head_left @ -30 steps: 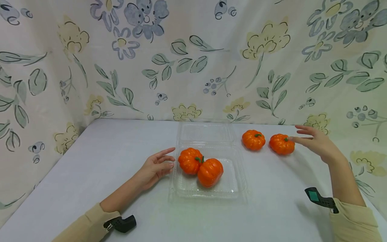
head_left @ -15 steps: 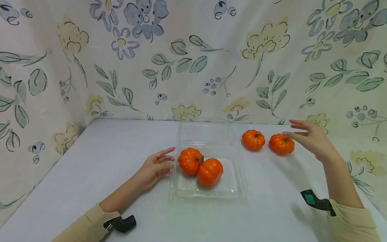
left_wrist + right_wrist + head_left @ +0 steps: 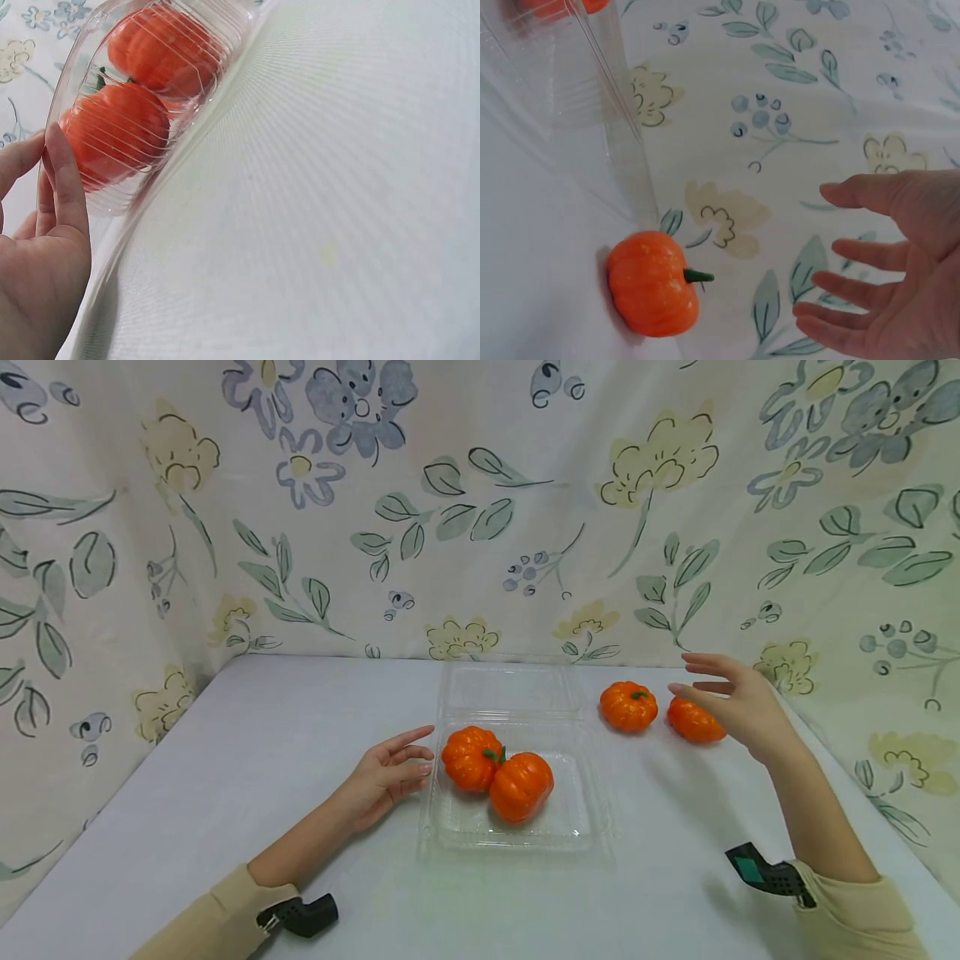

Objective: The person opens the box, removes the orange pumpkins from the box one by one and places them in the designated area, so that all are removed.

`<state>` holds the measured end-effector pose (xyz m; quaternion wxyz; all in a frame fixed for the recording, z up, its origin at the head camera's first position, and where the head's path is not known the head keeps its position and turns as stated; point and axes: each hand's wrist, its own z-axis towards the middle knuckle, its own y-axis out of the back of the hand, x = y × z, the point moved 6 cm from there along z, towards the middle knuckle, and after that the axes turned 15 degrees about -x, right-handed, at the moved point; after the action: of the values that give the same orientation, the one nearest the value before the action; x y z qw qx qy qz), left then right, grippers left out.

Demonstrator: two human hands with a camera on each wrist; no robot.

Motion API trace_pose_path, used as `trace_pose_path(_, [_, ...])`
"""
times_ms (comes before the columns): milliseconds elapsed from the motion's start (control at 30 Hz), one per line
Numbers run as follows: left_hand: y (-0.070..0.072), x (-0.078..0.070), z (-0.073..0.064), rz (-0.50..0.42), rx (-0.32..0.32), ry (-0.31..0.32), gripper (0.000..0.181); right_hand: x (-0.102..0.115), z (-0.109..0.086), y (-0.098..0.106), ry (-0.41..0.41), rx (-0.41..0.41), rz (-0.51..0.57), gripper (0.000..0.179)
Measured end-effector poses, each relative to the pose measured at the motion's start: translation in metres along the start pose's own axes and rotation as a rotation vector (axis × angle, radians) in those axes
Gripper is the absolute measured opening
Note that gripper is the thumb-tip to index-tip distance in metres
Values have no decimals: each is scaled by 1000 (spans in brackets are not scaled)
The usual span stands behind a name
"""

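A clear plastic clamshell box [image 3: 581, 785] lies unfolded on the table, holding two small orange pumpkins, one ribbed [image 3: 471, 760] and one smoother [image 3: 522, 789]. At its left side rests my left hand [image 3: 386, 777], fingertips right at the rim, as the left wrist view also shows beside the box wall [image 3: 82, 45]. Two more pumpkins sit to the box's right: one near [image 3: 628, 707] and one farther right [image 3: 688, 720]. My right hand [image 3: 738, 702] hovers over the farther one, partly hiding it, fingers loosely spread around nothing. The right wrist view shows the hand [image 3: 892, 277] apart from a pumpkin [image 3: 656, 285].
The box's lid [image 3: 510, 689] lies back toward a floral curtain [image 3: 480, 527] hanging behind the white table [image 3: 322, 693]. A dark strap device sits on each forearm, left [image 3: 300, 914] and right [image 3: 772, 872].
My right hand has moved left, from beside the rightmost pumpkin to over it, covering its stem. The left hand, the box and all the pumpkins stay where they were.
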<state>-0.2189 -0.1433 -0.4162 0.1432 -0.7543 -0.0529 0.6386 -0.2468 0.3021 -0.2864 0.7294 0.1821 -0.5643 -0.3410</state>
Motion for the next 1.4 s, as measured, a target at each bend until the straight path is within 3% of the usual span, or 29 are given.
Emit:
trace_pose_path(233, [0,1,1,5,-6,1,65,18,-8,-12,56,5,18,61])
trace_pose_path(1400, [-1,0,-1,2,5,-5,65,66,-42,-72,62,163,213,47])
